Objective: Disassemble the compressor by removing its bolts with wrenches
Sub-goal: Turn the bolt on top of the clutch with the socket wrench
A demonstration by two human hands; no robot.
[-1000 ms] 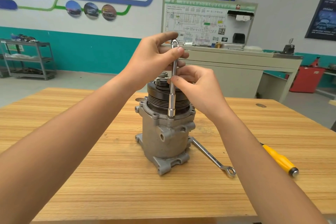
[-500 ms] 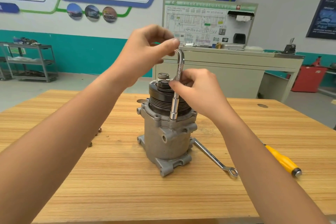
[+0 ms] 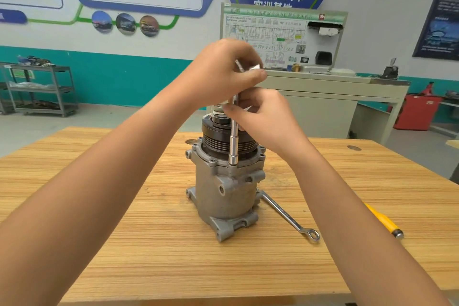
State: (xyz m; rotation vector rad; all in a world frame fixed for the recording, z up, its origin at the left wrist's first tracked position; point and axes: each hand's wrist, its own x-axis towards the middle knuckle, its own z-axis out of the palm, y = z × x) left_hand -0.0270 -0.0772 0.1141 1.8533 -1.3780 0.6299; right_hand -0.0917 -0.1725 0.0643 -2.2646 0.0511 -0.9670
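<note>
Both hands [image 3: 223,74] [image 3: 265,122] grip an upright socket wrench [image 3: 233,146] on the compressor [image 3: 223,186].

There are one worktop [image 3: 149,231], one compressor [image 3: 223,191], two wrenches, namely one socket wrench [image 3: 233,146] and one ring wrench [image 3: 285,213], one yellow-handled tool [image 3: 383,221], two hands, a left hand [image 3: 223,77] and a right hand [image 3: 265,122], and one shelf trolley [image 3: 37,89].

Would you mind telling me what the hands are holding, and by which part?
Both hold the L-shaped socket wrench: the left hand pinches its bent top end, the right hand its upper shaft.
</note>
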